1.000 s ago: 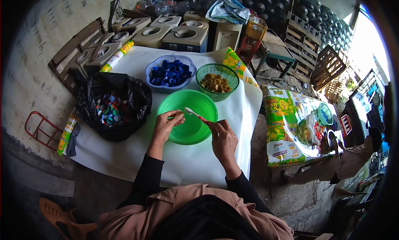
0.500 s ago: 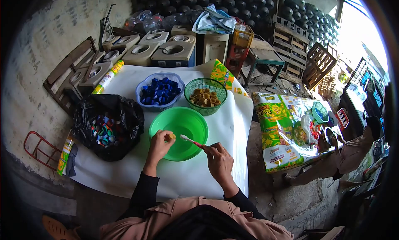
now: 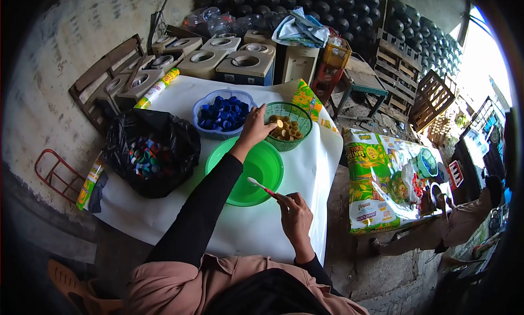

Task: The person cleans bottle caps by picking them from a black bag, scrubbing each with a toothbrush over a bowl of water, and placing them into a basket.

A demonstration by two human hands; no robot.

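Observation:
My left hand (image 3: 256,128) reaches over the edge of the green mesh basket (image 3: 305,136), with a yellow cap (image 3: 279,123) at its fingertips above the other yellow caps. My right hand (image 3: 296,217) is closed around a toothbrush (image 3: 263,188) with a red and white handle, its bristle end over the green basin (image 3: 248,199). Blue caps (image 3: 224,113) fill a light blue basket (image 3: 200,128) to the left of the mesh basket.
A black plastic bag (image 3: 183,168) of mixed caps lies at the left of the white-covered table (image 3: 125,200). To the right, another person (image 3: 461,219) is beside a second table (image 3: 368,203). Behind are crates (image 3: 337,52) and dispenser parts (image 3: 245,67).
My left hand has moved forward from above the basin to the mesh basket with the yellow cap. My right hand has shifted slightly right and down, still holding the toothbrush.

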